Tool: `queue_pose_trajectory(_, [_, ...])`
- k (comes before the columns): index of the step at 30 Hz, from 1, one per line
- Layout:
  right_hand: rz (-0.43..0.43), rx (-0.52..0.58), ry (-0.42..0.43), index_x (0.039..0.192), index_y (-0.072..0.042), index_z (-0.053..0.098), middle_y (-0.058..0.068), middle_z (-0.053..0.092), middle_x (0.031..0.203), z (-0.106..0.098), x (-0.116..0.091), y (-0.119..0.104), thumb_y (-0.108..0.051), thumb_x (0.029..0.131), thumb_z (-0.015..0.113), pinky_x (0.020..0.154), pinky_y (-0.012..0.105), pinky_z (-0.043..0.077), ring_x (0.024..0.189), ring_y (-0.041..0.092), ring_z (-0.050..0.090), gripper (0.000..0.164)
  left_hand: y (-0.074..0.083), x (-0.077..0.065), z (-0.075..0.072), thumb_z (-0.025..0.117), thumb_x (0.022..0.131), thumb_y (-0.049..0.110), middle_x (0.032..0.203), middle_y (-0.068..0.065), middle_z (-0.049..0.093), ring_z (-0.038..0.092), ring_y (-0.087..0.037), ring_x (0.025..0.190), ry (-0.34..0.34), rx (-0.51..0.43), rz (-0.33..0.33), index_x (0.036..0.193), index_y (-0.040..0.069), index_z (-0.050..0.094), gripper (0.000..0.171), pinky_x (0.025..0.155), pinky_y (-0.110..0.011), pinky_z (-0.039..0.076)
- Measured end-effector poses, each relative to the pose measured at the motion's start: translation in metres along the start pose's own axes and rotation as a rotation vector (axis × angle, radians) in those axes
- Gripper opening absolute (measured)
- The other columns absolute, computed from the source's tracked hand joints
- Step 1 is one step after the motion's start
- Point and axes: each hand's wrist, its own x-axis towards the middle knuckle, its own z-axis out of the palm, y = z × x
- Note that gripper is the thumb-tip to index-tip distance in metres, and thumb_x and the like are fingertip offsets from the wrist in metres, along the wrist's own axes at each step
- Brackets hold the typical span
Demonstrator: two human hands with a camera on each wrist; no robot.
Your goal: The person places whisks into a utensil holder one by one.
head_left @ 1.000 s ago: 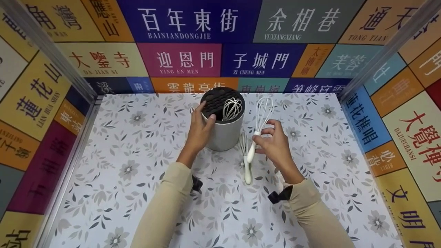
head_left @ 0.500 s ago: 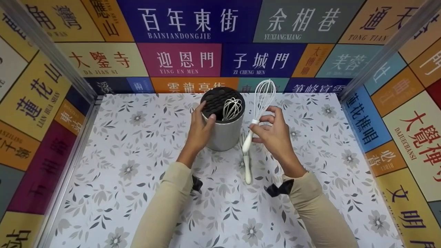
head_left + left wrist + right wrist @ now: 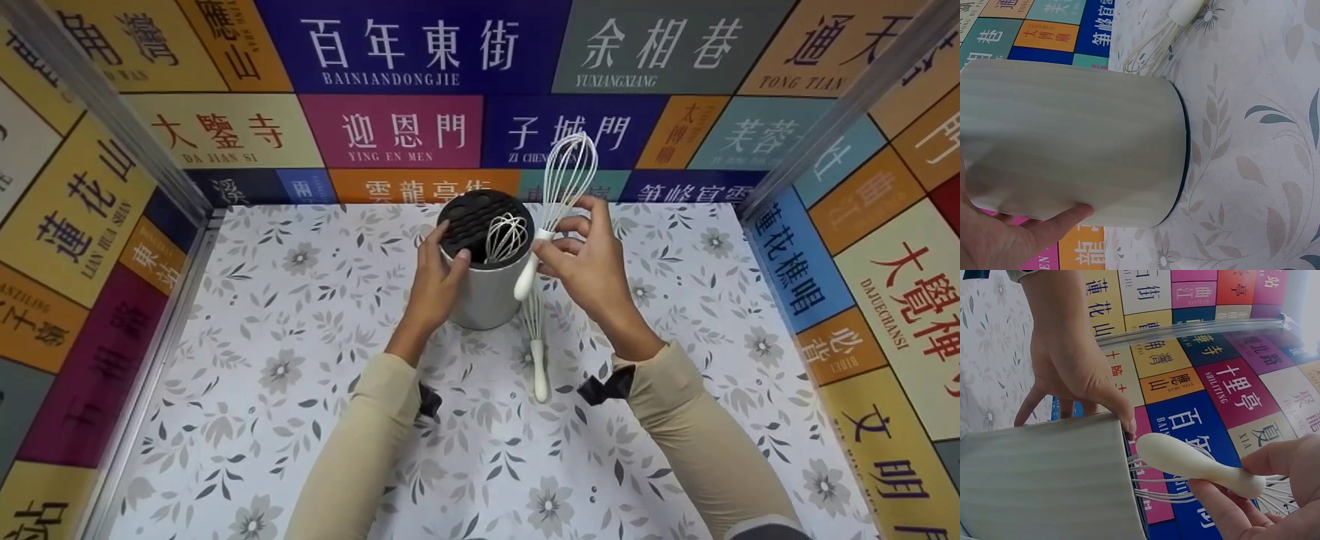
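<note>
A pale grey cylindrical utensil holder (image 3: pixel 487 300) with a dark slotted top stands upright near the back of the table. My left hand (image 3: pixel 433 283) grips its left side, thumb over the rim. A small whisk (image 3: pixel 506 234) stands in the holder, its wire loops above the top and its handle hidden. Just right of the holder, my right hand (image 3: pixel 592 262) pinches a second white whisk (image 3: pixel 528 274) near where handle meets wires. Its loops point up and its handle tilts down towards the holder. Below it, a third whisk (image 3: pixel 540 371) lies on the table.
The table (image 3: pixel 300 465) has a white cover with a grey leaf and flower print. Printed panels (image 3: pixel 405 127) with Chinese characters enclose the back and both sides. A metal frame strip (image 3: pixel 150 390) runs along the left edge.
My right hand has raised the whisk from above the lying whisk and brought it closer to the holder's right side. The left hand and the holder have stayed put.
</note>
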Motion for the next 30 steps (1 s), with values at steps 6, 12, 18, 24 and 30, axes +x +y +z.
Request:
queue_pose_trajectory(6, [-0.097, -0.032, -0.027, 0.145, -0.008, 0.031, 0.011, 0.059, 0.117, 0.012, 0.005, -0.012, -0.011, 0.088, 0.077, 0.077, 0.039, 0.063, 0.097, 0.023, 0.071, 0.074, -0.001, 0.000, -0.001, 0.047, 0.107, 0.042, 0.160, -0.018, 0.030, 0.032, -0.032, 0.151, -0.011, 0.002, -0.008, 0.161, 0.017, 0.026, 0.062, 0.123, -0.048, 0.028])
queue_pose_trajectory(12, [-0.190, -0.122, -0.028, 0.145, -0.008, 0.033, 0.008, 0.062, 0.115, 0.025, 0.015, -0.020, -0.015, 0.089, 0.076, 0.072, 0.034, 0.060, 0.096, 0.019, 0.073, 0.071, 0.000, 0.001, 0.000, 0.049, 0.106, 0.040, 0.159, -0.018, 0.032, 0.032, -0.030, 0.151, 0.001, 0.002, -0.004, 0.160, 0.017, 0.028, 0.062, 0.123, -0.047, 0.028])
queue_pose_trajectory(18, [-0.258, -0.173, -0.007, 0.143, -0.010, 0.035, 0.007, 0.063, 0.114, 0.036, 0.028, -0.020, -0.016, 0.092, 0.075, 0.077, 0.029, 0.055, 0.098, 0.016, 0.072, 0.065, 0.000, 0.000, 0.001, 0.048, 0.107, 0.043, 0.160, -0.018, 0.030, 0.032, -0.031, 0.151, -0.014, -0.007, -0.023, 0.161, 0.018, 0.026, 0.063, 0.123, -0.047, 0.028])
queue_pose_trajectory(24, [-0.275, -0.153, -0.030, 0.140, -0.010, 0.037, 0.010, 0.066, 0.120, 0.048, 0.037, -0.018, -0.010, 0.092, 0.075, 0.085, 0.032, 0.060, 0.103, 0.019, 0.072, 0.061, 0.000, 0.001, 0.001, 0.048, 0.107, 0.041, 0.160, -0.017, 0.031, 0.034, -0.030, 0.150, -0.009, -0.008, -0.021, 0.160, 0.018, 0.027, 0.063, 0.122, -0.046, 0.030])
queue_pose_trajectory(30, [-0.314, -0.214, -0.023, 0.138, -0.007, 0.040, 0.010, 0.068, 0.118, 0.055, 0.043, -0.015, -0.005, 0.088, 0.077, 0.089, 0.031, 0.059, 0.105, 0.019, 0.073, 0.062, -0.001, 0.001, 0.000, 0.048, 0.106, 0.043, 0.159, -0.018, 0.031, 0.039, -0.030, 0.145, -0.012, 0.002, -0.019, 0.161, 0.018, 0.026, 0.064, 0.121, -0.047, 0.032])
